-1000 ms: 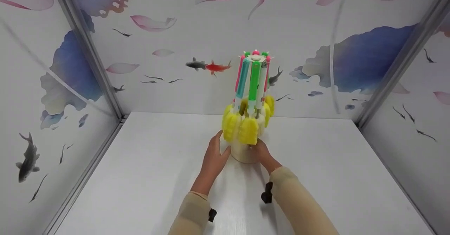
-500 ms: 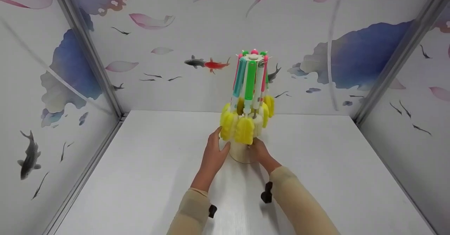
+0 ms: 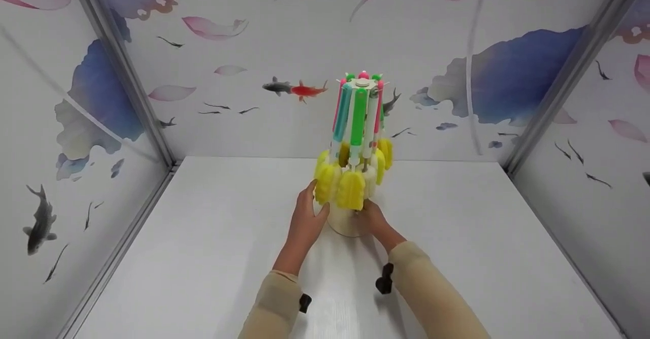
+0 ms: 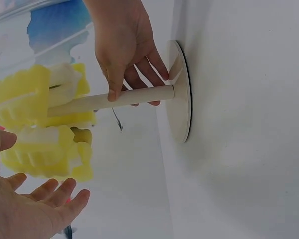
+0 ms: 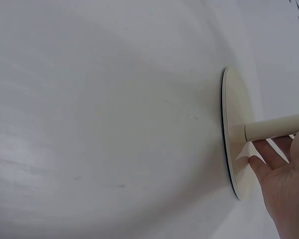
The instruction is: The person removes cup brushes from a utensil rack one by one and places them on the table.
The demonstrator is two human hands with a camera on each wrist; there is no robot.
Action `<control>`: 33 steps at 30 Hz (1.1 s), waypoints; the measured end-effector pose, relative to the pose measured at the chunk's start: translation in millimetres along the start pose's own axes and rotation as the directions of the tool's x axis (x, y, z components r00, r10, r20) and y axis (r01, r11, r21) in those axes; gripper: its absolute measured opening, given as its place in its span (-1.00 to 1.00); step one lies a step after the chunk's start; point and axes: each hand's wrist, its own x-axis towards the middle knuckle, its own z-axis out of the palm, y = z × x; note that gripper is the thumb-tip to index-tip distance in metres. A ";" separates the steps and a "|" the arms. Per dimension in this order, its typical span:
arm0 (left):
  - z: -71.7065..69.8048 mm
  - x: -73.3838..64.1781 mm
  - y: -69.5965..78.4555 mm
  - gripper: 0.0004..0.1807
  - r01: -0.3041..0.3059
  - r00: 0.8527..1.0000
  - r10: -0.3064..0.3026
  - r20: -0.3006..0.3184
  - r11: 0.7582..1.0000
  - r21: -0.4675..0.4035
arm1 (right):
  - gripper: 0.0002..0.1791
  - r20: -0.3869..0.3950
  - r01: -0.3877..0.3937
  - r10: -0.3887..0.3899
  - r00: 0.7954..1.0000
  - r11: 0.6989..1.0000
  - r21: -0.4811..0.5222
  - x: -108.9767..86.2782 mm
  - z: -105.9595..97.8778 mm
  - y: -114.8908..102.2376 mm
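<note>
A cream stand with a round base (image 3: 345,226) is upright on the white table. Around its top (image 3: 362,82) hang several cup brushes, among them a green-handled one (image 3: 358,115) and a blue-handled one (image 3: 342,110), with yellow and white sponge heads (image 3: 350,189). My right hand (image 3: 375,221) grips the pole (image 4: 144,94) low down, thumb on one side and fingers behind it, just over the base. My left hand (image 3: 305,219) is at the left side of the hanging sponges, palm toward them. In the left wrist view its fingers (image 4: 65,191) are spread and hold nothing.
A white tabletop (image 3: 213,227) surrounds the stand. Behind it rises a back wall (image 3: 244,136) printed with fish and petals. Side walls (image 3: 30,151) with metal corner posts (image 3: 124,75) close in the left and right.
The whole head view has shifted slightly, so stand and walls sit a little further left. My left hand's fingertips are a little higher beside the sponges. My right hand keeps its grip.
</note>
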 end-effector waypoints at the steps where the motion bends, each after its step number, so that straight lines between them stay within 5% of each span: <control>1: 0.5 -1.4 -0.4 -0.30 0.003 1.000 -0.003 0.001 1.000 -0.002 | -0.61 -0.001 0.009 -0.009 1.000 1.000 0.012 -2.1 0.2 0.8; 12: 6.2 -10.8 -1.3 -0.26 -0.018 1.000 0.018 0.001 0.999 -0.031 | -0.66 -0.004 0.027 -0.027 1.000 0.994 0.110 -18.6 1.6 1.3; 23: 6.8 -24.3 2.8 -0.24 0.001 1.000 -0.001 -0.003 0.996 -0.085 | -0.70 0.013 0.086 -0.086 0.996 0.995 -0.050 -36.3 -2.0 0.4; 33: 7.1 -37.4 6.9 -0.21 0.026 1.000 -0.025 0.017 0.996 -0.081 | -0.65 0.038 -0.006 0.005 0.999 1.000 0.013 -51.4 -2.7 0.4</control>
